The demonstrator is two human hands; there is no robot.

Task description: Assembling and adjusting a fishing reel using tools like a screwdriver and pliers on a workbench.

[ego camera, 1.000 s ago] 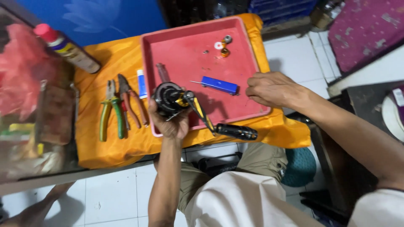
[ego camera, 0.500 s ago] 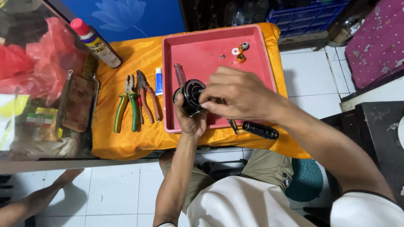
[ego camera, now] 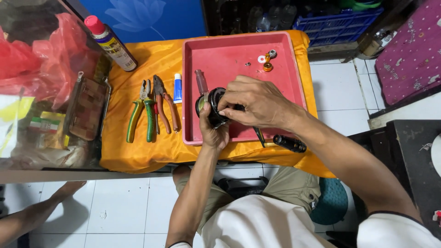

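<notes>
A black fishing reel (ego camera: pixel 212 108) sits over the lower left part of the red tray (ego camera: pixel 229 59), held up between both hands. The left hand (ego camera: pixel 213 131) comes from below and is clamped on the reel's underside, thumb up along its left edge. The right hand (ego camera: pixel 255 101) lies over the top of the reel, fingers curled down and pinched on its right side, so most of the reel is hidden. A reddish-brown knob (ego camera: pixel 200 81) sticks up from the reel toward the tray's middle. The black handle grip (ego camera: pixel 289 143) juts out past the tray's near right edge, below the right wrist.

In the tray's far right corner lie small parts (ego camera: pixel 266 59): an orange piece, a white washer and a metal nut, close together.

The tray rests on an orange cloth (ego camera: pixel 151 151) over the desk. Left of the tray, a small blue-and-white tube (ego camera: pixel 178 88) lies just beside it, then red-handled pliers (ego camera: pixel 164 108), then green-and-yellow pliers (ego camera: pixel 140 115). A spray can (ego camera: pixel 110 43) with a red cap lies tilted at the cloth's far left corner. A red plastic bag (ego camera: pixel 50 64) lies further left.
</notes>
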